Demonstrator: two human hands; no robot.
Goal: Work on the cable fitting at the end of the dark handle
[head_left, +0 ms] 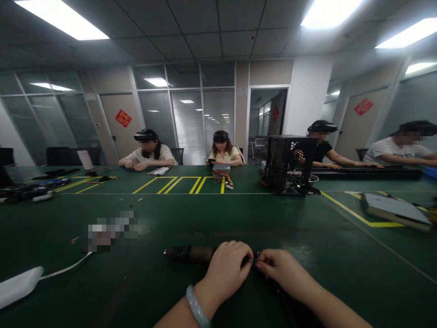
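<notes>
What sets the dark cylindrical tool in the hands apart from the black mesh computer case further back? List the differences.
The dark cylindrical tool lies flat and long on the green table; the black mesh case stands upright and boxy. The tool is gripped by the left hand, with the right hand at its end; nobody touches the case. The tool's surface looks solid, while the case's side is perforated mesh. Both are dark and rest on the same table.

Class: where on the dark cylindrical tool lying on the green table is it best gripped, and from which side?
Probably the free left end of the dark cylindrical tool, from above: it lies flat, and the left hand and right hand cover its right part.
</notes>
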